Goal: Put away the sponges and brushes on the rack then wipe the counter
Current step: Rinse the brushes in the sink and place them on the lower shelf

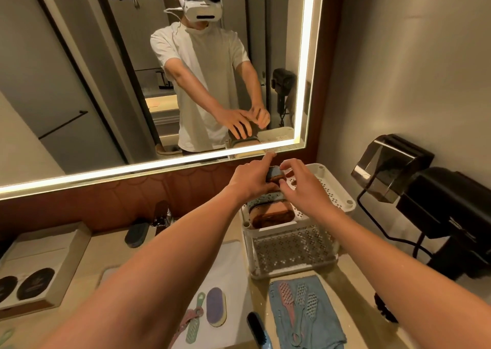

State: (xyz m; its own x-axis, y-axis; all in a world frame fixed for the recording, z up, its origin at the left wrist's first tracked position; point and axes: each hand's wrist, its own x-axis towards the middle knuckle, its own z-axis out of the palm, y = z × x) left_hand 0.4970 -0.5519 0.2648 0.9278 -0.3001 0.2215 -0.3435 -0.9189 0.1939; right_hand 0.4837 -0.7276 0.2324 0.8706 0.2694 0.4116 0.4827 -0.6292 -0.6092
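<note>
Okay, head view only: your left hand [252, 178] and right hand [303, 182] meet over the far top tier of the white rack [342, 197], both pinching a small dark sponge [275, 174] between fingertips and thumbs, left index finger stretched out toward the mirror [106, 70]. Nearer on that top tier sit two more sponges [271, 210], side by side on edge. The rack stands at the right of the counter [353, 309], by the wall. Near you, a blue cloth [318, 330] carries three brushes [297, 303]; left of it a white mat [228, 263] holds a purple sponge [215, 306] and two slim brushes [194, 319]. A black brush [256, 327] lies between the mat and the cloth. Far left, a dark oval brush [136, 233] leans near the backsplash.
</note>
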